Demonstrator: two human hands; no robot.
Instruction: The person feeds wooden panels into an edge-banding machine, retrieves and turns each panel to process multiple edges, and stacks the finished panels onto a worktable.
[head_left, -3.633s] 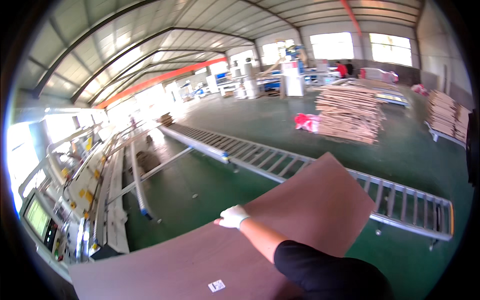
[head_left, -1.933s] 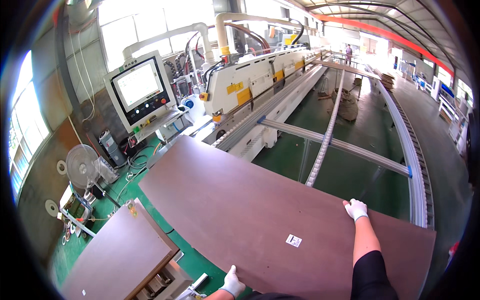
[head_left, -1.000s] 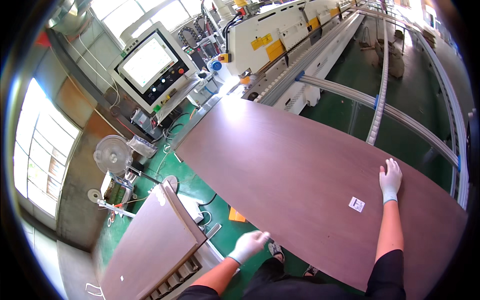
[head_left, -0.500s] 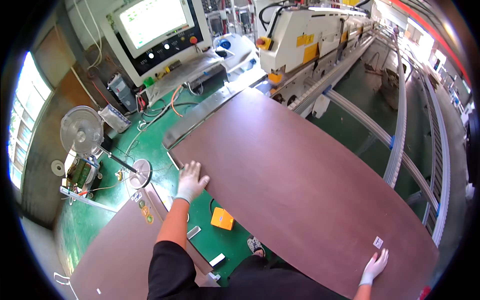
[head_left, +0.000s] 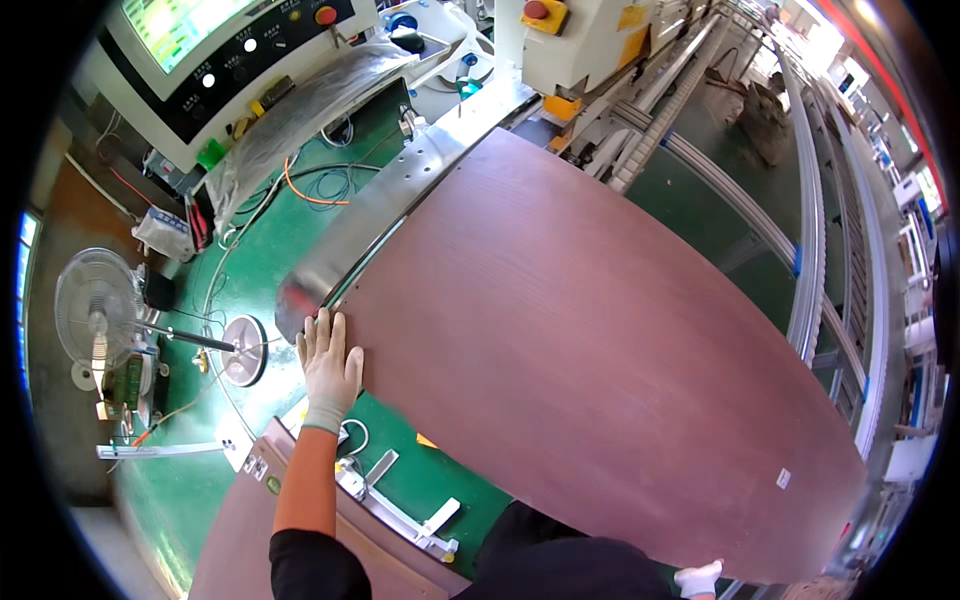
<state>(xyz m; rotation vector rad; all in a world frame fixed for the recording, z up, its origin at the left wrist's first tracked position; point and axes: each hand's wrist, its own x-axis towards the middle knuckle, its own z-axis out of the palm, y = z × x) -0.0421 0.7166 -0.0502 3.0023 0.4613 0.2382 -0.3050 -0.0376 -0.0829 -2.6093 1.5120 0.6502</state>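
A large brown wood-look panel (head_left: 580,350) lies slanting across the view, its far end against a metal guide plate (head_left: 400,180). My left hand (head_left: 330,375), in a whitish glove, is open with its fingers stretched out, touching the panel's left corner beside the end of that plate. My right hand (head_left: 700,579), gloved too, is closed at the panel's near edge on the lower right; part of its fingers is hidden. A small white label (head_left: 783,478) sticks to the panel near its right end.
A control console (head_left: 215,80) with a lit screen stands at the upper left. Behind the panel is a cream machine (head_left: 580,45) with a red button. Metal support rails (head_left: 808,220) run along the right. A fan (head_left: 98,307) and another brown panel (head_left: 235,540) are on the left.
My left hand has moved left to the panel's corner by the guide plate. My right hand has slid from the panel's top near the label to its near edge. The view has shifted.
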